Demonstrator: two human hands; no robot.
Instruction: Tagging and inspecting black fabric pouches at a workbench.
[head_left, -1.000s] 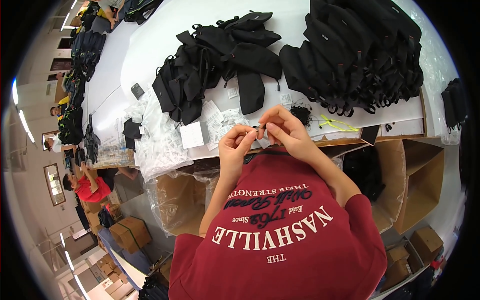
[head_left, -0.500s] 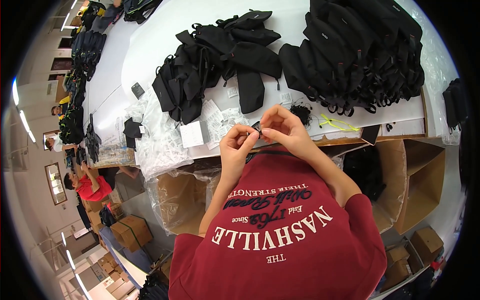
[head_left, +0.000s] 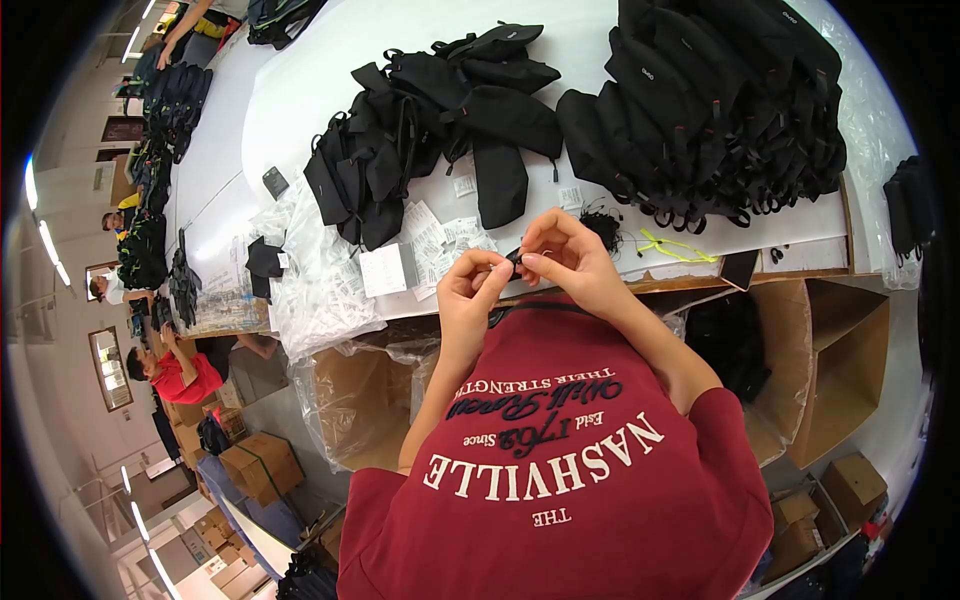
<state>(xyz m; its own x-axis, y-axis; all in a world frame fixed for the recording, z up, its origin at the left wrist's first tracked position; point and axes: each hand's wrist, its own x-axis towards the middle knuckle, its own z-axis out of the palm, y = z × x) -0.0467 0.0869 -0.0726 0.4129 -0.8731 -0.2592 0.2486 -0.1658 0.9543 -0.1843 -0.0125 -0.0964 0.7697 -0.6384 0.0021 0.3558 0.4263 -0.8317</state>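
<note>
Both hands meet just above the near edge of the white table (head_left: 300,110), in front of my red shirt. My left hand (head_left: 470,292) and my right hand (head_left: 562,252) pinch one small black piece (head_left: 514,261) between their fingertips. A thin black cord (head_left: 492,316) appears to hang from it under the left hand. Several white paper tags (head_left: 430,245) lie on the table just beyond the left hand. A small tangle of black cords (head_left: 604,225) sits beyond the right hand.
Two piles of black bags (head_left: 440,110) (head_left: 720,110) lie on the table. Clear plastic bags (head_left: 310,300) hang over its near left edge, and a yellow-green cord (head_left: 672,245) lies at right. Open cardboard boxes (head_left: 830,370) stand below. A person in red (head_left: 175,375) works far left.
</note>
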